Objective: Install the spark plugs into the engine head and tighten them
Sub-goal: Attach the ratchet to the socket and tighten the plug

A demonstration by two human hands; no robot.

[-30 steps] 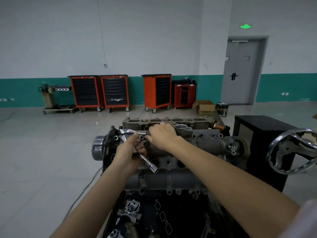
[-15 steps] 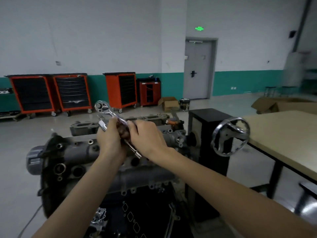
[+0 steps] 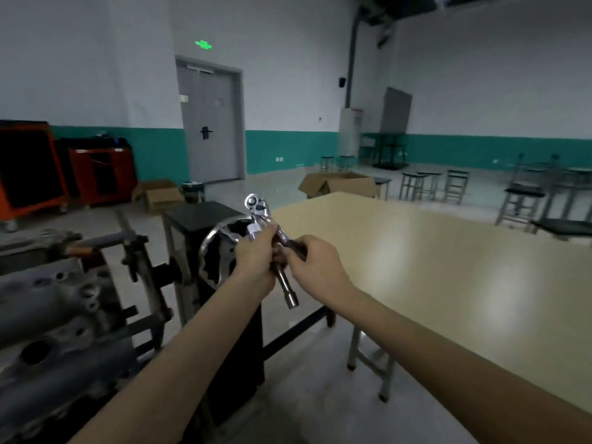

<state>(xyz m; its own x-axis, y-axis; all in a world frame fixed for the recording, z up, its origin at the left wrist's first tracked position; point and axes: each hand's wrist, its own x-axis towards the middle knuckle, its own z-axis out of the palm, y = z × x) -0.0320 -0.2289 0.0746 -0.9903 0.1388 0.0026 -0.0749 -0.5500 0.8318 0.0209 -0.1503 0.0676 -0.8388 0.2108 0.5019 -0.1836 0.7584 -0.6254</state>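
A chrome ratchet wrench (image 3: 258, 206) is held up in front of me, its head pointing up. A long socket extension (image 3: 287, 288) points down and right below my hands. My left hand (image 3: 254, 254) grips the ratchet's shaft and the extension. My right hand (image 3: 315, 267) grips the ratchet's dark handle end from the right. The grey engine head (image 3: 57, 315) on its stand lies at the far left, apart from both hands. No spark plug shows.
A chrome handwheel (image 3: 214, 254) on the black stand column (image 3: 198, 219) sits right behind my left hand. A large beige table (image 3: 448, 267) fills the right side. Stools (image 3: 455, 184), a cardboard box (image 3: 339, 184) and red tool carts (image 3: 99, 174) stand further back.
My view has swung right, away from the engine toward the table. Both hands have carried the ratchet and extension off the engine head to above the handwheel.
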